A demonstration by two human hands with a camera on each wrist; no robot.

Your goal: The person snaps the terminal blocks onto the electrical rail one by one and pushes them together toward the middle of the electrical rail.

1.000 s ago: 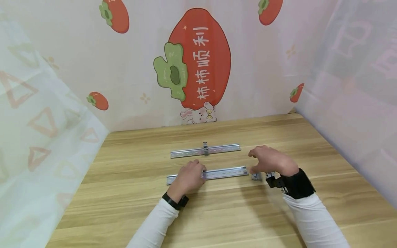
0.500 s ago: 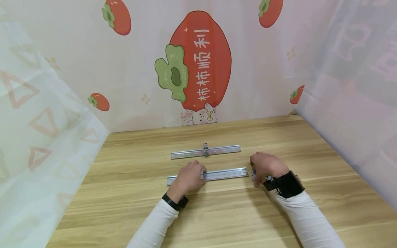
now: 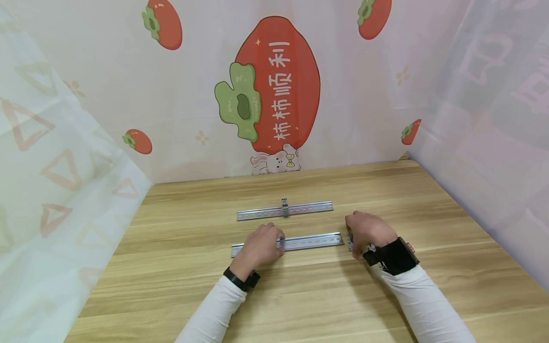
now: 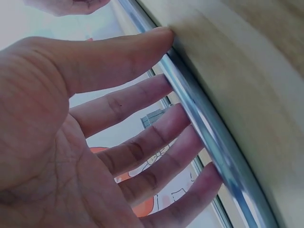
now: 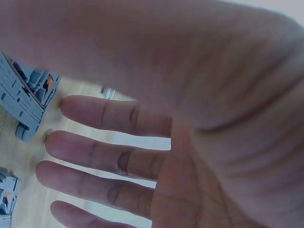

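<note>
My left hand (image 3: pixel 259 245) holds the nearer metal DIN rail (image 3: pixel 313 241) across its middle. In the left wrist view the thumb lies at one edge of that rail (image 4: pixel 204 118) and the fingertips at the other. My right hand (image 3: pixel 370 229) is low over the table just past the rail's right end, beside a small grey terminal block (image 3: pixel 350 242) that it partly covers. The right wrist view shows its fingers (image 5: pixel 90 152) fairly straight, with a slight gap to the grey terminal block (image 5: pixel 28 95); the thumb's tip is out of sight.
Behind lies a second DIN rail (image 3: pixel 257 213) with terminal blocks (image 3: pixel 285 207) clipped at its middle. Another grey block (image 5: pixel 7 194) sits at the lower left in the right wrist view. Printed cloth (image 3: pixel 193 95) walls the wooden table (image 3: pixel 171 286) at the back and sides.
The right hand has come down and slightly nearer to me, onto the terminal block by the rail's end, and has barely moved in the last half second. The left hand stays on the rail.
</note>
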